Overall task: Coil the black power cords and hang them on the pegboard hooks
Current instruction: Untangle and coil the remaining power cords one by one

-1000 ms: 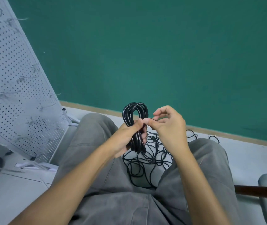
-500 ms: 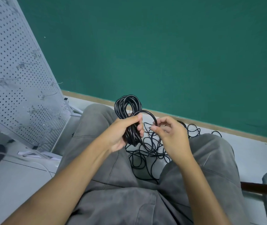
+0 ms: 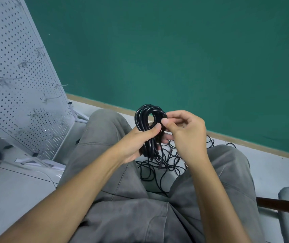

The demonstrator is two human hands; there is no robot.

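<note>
A: What is changed from half a second ago?

B: A further loop is now laid against the coil (image 3: 149, 127). Earlier the right hand (image 3: 184, 135) was held lower, with a strand pinched away from the bundle; now it is raised to the coil's top, and the strand is pinched there between thumb and fingers.

A: And the left hand (image 3: 138, 142)?

B: It is kept wrapped around the coil's middle, thumb pressed across the strands, above the lap.

A: How much is left?

B: A tangle of loose cord (image 3: 166, 162) is seen on the floor (image 3: 272, 165) between the knees, so more winding is judged to be needed. Nothing is hung on the pegboard (image 3: 17, 76) at the left yet.
</note>
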